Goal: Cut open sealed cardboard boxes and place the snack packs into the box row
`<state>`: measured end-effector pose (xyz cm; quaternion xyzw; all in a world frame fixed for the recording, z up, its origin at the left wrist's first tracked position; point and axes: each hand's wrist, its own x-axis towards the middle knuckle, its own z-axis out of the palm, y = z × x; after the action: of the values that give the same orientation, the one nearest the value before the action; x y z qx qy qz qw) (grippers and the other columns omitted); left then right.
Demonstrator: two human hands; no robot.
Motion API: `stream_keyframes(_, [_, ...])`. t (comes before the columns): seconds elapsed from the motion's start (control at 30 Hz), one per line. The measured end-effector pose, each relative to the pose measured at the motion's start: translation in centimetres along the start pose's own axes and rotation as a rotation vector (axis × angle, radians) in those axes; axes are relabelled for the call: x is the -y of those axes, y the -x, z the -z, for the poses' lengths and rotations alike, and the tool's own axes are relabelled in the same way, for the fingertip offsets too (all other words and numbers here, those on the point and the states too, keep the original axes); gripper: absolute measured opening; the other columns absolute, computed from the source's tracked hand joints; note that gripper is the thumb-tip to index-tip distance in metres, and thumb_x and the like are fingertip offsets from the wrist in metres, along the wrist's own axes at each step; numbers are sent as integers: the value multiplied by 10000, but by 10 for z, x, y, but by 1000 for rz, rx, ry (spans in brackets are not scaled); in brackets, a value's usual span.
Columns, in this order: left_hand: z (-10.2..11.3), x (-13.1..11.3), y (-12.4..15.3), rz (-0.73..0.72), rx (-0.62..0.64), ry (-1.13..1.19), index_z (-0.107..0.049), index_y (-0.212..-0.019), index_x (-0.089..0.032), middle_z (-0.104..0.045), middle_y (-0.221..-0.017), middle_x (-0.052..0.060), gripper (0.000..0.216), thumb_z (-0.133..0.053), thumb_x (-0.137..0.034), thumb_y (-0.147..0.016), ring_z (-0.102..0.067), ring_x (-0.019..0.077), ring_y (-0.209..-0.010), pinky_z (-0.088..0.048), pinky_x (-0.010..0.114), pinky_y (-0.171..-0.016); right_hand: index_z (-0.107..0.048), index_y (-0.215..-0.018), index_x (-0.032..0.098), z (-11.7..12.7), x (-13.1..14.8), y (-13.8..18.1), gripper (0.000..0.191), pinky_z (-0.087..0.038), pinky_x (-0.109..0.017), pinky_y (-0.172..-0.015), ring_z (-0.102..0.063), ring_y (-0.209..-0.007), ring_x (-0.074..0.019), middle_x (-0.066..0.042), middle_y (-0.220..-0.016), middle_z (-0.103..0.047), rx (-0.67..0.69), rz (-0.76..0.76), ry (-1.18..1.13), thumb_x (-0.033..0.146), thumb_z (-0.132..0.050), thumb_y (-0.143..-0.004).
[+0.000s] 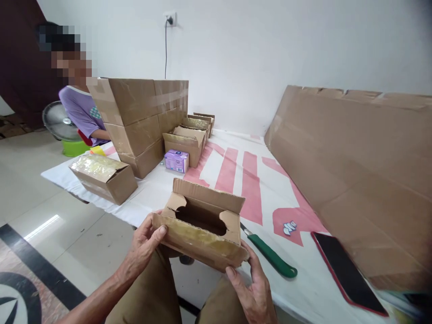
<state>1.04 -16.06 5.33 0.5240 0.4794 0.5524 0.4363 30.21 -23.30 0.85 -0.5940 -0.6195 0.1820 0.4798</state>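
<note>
An open cardboard box (202, 240) is held tilted toward me over my lap at the table's near edge. Its long flaps stand up, and cut-out inner flaps frame a dark opening. My left hand (146, 236) grips its left end, thumb on the front face. At the lower right corner, my right hand (251, 281) holds the box between thumb and fingers. A knife with a green handle (272, 255) lies just right of the box, part of its blade hidden behind it. Farther right rests a black phone (347, 272) with a red edge.
Stacked taped boxes (135, 117) stand at the back left, with a single box (103, 177) before them. Several open boxes (184, 146) line up beside a purple pack (176, 161). A large cardboard sheet (357, 166) leans at right. Another person (83, 108) sits behind the stack.
</note>
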Motion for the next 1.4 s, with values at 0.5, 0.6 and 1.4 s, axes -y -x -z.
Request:
stream_keyframes(0.5, [-9,2,-6,-283,100,-43,-708,-1122,-201,-573,-1448,155,374,-761,-453,-850,-562,336,-1321,-490,433,-1059,-467,-1508,207,1,-10,-4,631,-592,-371,-979,-666,-1234,-290,-143,-1434,-630,-97,7,-27,443,-648,-952])
stream_keyframes(0.6, [-11,-13,-11,-418,148,-71,-694,-1156,-223,-564,-1445,161,339,-719,-431,-890,-537,347,-1349,-480,457,-1058,-425,-1545,197,7,-14,-6,707,-581,-414,-1000,-639,-1271,-328,-163,-1448,-610,-120,80,-76,497,-638,-941])
stream_keyframes(1.4, [16,9,-20,-84,114,-104,-710,-1231,-226,-611,-1393,138,421,-720,-465,-885,-583,329,-1270,-486,441,-1075,-170,-1660,289,31,-3,-97,1197,-346,-574,-1208,-301,-1543,-405,-161,-1706,-259,227,112,-124,843,-681,-731])
